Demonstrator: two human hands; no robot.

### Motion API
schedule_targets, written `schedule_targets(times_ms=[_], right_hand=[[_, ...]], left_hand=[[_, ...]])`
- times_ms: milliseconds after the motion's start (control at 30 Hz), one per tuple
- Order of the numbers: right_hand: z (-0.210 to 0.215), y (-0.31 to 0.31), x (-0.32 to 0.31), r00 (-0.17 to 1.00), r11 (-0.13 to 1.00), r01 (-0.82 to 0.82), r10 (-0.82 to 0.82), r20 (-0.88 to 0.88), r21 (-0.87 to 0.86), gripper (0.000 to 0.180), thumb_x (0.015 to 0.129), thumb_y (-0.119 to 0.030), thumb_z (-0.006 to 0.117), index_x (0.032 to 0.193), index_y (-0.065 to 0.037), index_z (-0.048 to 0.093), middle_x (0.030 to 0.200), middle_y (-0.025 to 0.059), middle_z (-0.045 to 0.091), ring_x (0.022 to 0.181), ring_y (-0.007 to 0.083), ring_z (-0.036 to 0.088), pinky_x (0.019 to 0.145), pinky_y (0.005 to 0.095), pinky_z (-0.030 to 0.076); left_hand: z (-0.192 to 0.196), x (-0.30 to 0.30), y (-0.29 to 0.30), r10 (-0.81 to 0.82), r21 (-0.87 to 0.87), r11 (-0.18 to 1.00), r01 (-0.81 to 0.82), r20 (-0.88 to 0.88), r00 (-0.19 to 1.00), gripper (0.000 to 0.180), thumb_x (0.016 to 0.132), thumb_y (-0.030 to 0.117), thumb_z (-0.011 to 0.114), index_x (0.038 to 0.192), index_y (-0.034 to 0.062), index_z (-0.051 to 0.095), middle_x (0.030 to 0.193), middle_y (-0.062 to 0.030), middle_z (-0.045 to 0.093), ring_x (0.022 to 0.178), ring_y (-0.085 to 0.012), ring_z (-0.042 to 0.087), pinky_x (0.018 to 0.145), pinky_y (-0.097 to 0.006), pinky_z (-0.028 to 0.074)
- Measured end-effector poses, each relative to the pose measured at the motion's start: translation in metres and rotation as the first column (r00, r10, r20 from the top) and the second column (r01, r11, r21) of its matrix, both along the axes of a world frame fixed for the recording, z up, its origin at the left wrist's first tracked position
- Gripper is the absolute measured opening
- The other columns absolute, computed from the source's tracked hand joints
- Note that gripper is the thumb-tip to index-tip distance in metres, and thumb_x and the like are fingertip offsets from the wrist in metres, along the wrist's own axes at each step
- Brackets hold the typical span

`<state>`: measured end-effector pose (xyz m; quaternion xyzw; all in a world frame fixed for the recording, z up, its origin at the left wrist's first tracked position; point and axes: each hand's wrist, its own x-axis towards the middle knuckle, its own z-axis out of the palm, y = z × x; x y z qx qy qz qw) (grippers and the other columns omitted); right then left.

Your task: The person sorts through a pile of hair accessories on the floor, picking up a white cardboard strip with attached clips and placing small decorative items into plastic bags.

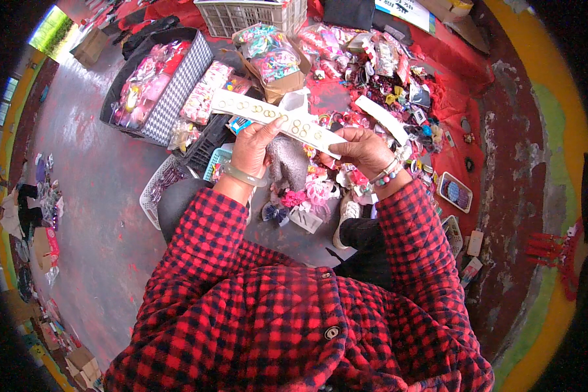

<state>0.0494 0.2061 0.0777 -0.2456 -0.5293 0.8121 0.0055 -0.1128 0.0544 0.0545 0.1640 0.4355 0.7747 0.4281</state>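
A long white card strip [238, 106] with several gold rings [298, 128] fixed along it is stretched between my hands. My left hand [251, 149], a pale bangle at its wrist, pinches the strip near its middle with the thumb on top. The right end of the strip is gripped by my right hand [366, 151], which wears a beaded bracelet. Below the strip lie a crumpled grey cloth [287, 163], pink hair ornaments [319, 191] and a dark blue bow [275, 213]. Another white strip [382, 120] rests on the pile beyond my right hand.
At the left stands a houndstooth-patterned box [176, 91] full of bagged pink goods. A grey plastic crate [248, 18] and a cardboard box [284, 86] of colourful bags are farther back. Hair accessories [398, 91] spread over red cloth at the right, near a small white basket [455, 193].
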Motion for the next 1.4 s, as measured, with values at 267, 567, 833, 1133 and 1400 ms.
schedule_targets(times_ms=[267,567,833,1133,1400], right_hand=[[0.002,-0.003,0.000,0.999,1.000,0.020,-0.021,-0.037,-0.013,0.014,0.077,0.002,0.055,0.090,0.005,0.057,0.081,0.0135,0.062,0.071,0.0200,0.061,0.068,0.0286,0.048],[-0.003,-0.001,-0.001,0.998,0.999,0.055,-0.055,-0.005,0.002,0.009,0.076,0.001,0.058,0.084,0.003,0.058,0.075,0.0121,0.063,0.067,0.0184,0.061,0.064,0.0273,0.048],[0.000,-0.003,-0.001,0.996,0.996,0.091,-0.091,0.023,0.024,0.009,0.076,0.000,0.057,0.085,0.002,0.058,0.077,0.0119,0.063,0.069,0.0183,0.061,0.066,0.0268,0.048],[-0.009,0.007,-0.001,1.000,0.978,0.004,-0.003,-0.005,0.211,0.014,0.076,-0.007,0.060,0.088,0.000,0.059,0.079,0.0057,0.061,0.067,0.0125,0.057,0.064,0.0247,0.044],[-0.008,-0.004,-0.007,0.980,0.928,-0.115,0.047,0.195,0.354,0.020,0.072,-0.021,0.069,0.080,-0.004,0.062,0.065,0.0000,0.055,0.056,0.0079,0.048,0.050,0.0227,0.037]], left_hand=[[-0.002,-0.002,0.000,-0.021,0.004,1.000,0.021,0.066,0.998,0.017,0.081,0.013,0.061,0.090,-0.0013,0.061,0.086,-0.0060,0.062,0.076,-0.0111,0.058,0.069,-0.024,0.046],[-0.006,-0.002,0.001,-0.028,-0.007,1.000,0.029,0.054,0.998,0.015,0.082,0.012,0.059,0.089,-0.0010,0.061,0.086,-0.0064,0.063,0.075,-0.0111,0.059,0.068,-0.024,0.047],[-0.005,0.001,0.001,-0.042,-0.016,0.999,0.044,0.095,0.995,0.016,0.082,0.015,0.059,0.088,0.0000,0.061,0.083,-0.0057,0.062,0.071,-0.0102,0.059,0.062,-0.023,0.047],[-0.007,-0.004,0.000,0.093,-0.044,0.995,-0.089,0.093,0.991,0.013,0.081,0.016,0.061,0.084,0.0032,0.061,0.078,-0.0022,0.062,0.063,-0.0074,0.056,0.052,-0.020,0.042],[-0.016,0.014,0.000,-0.109,-0.135,0.987,0.081,-0.214,0.971,0.017,0.082,0.015,0.060,0.084,-0.0008,0.064,0.077,-0.0015,0.061,0.067,-0.0054,0.054,0.060,-0.022,0.043]])
